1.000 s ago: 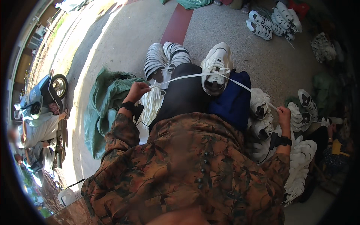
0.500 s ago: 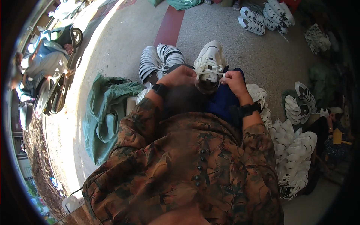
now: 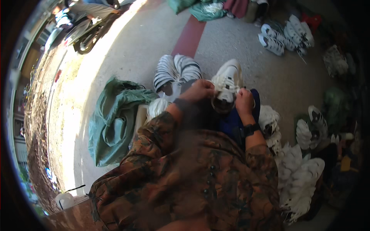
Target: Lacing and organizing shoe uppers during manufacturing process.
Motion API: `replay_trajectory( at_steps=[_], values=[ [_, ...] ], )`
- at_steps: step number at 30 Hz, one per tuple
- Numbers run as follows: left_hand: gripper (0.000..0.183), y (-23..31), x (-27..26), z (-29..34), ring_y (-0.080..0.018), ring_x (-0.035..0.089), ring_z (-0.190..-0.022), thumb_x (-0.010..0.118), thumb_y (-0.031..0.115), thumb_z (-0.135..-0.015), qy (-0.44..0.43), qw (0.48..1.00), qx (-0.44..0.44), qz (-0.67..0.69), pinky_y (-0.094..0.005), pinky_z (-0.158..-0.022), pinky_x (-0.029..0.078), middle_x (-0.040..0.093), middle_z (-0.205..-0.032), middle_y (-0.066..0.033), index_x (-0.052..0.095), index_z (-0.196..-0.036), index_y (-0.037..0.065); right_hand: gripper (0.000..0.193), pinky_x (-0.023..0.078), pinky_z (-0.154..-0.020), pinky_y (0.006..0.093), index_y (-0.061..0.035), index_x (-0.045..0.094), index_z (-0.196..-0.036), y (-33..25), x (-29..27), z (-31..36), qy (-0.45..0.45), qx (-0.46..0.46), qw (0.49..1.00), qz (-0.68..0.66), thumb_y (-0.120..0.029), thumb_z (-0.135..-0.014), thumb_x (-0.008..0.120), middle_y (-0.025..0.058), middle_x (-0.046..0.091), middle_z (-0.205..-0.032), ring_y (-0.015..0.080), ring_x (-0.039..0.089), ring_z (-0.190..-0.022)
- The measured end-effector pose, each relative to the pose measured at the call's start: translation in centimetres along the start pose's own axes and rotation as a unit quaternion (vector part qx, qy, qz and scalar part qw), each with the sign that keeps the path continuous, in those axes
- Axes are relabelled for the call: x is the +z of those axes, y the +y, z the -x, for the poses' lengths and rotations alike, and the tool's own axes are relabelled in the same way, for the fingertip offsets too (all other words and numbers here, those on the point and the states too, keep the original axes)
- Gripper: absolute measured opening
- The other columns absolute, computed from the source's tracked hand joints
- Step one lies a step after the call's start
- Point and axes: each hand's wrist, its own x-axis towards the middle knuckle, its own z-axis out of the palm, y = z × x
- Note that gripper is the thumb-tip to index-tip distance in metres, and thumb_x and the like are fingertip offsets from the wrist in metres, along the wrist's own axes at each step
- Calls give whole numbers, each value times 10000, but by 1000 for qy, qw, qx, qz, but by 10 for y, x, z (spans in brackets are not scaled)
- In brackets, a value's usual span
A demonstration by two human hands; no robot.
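A white sneaker point(image 3: 228, 77) with dark details rests before my lap, its toe pointing away from me and its collar towards me. Pale laces cross its tongue. My left hand point(image 3: 201, 90) is closed at the sneaker's left side, pinching a shoelace between thumb and fingers. On the right side my right hand point(image 3: 244, 101) is closed on the lace too, close against the shoe. The lace ends are partly hidden by the fingers. Just beyond my left hand stands a stack of white-and-black shoe uppers point(image 3: 178, 70), tied together.
A green sack point(image 3: 113, 123) lies at left beside a bundle of white laces point(image 3: 157, 109). Several white shoe uppers point(image 3: 304, 179) are heaped at right. Farther off are more striped uppers point(image 3: 273, 39) and green sacks point(image 3: 206, 10). A person with a vehicle point(image 3: 86, 34) is at far left.
The whole view has shifted, so the sneaker and hands sit lower and more to the right. My right hand has come closer to the shoe's side. Both hands remain on the lace.
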Motion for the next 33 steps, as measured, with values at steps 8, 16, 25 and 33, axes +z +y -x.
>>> replay_trajectory(
  at_steps=[8, 16, 25, 33],
  values=[
    [135, 9, 22, 9, -96, 555, -642, 659, 118, -780, 85, 994, 29, 55, -264, -594, 459, 610, -687, -18, 635, -812, -11, 118, 410, -568, 412, 40, 503, -649, -15, -16, -7, -65, 58, 991, -105, -37, -684, 585, 218, 544, -644, 358, 558, -618],
    [143, 23, 59, -4, -179, 613, -698, 551, 85, -835, 31, 987, 99, -123, -336, -626, 469, 634, -721, -119, 613, -784, -34, 109, 472, -649, 454, -1, 552, -868, -32, -24, 12, -106, -86, 979, 149, -101, -828, 533, 210, 598, -779, 374, 607, -760],
    [169, 36, 91, -27, -307, 629, -791, 507, 84, -822, 141, 981, 78, 110, -368, -711, 478, 644, -817, -193, 646, -832, -12, 137, 467, -620, 475, 26, 564, -837, -24, -15, 13, -82, -54, 995, 18, -106, -833, 527, 234, 611, -753, 403, 616, -753],
    [321, 44, 81, -24, -325, 527, -1124, 511, 89, -820, 56, 951, 7, -303, -351, -962, 388, 556, -1140, -251, 548, -1123, -12, 162, 465, -618, 476, 5, 616, -767, -25, -20, 15, -60, -16, 998, 26, -125, -814, 532, 239, 617, -758, 414, 612, -754]
  ],
)
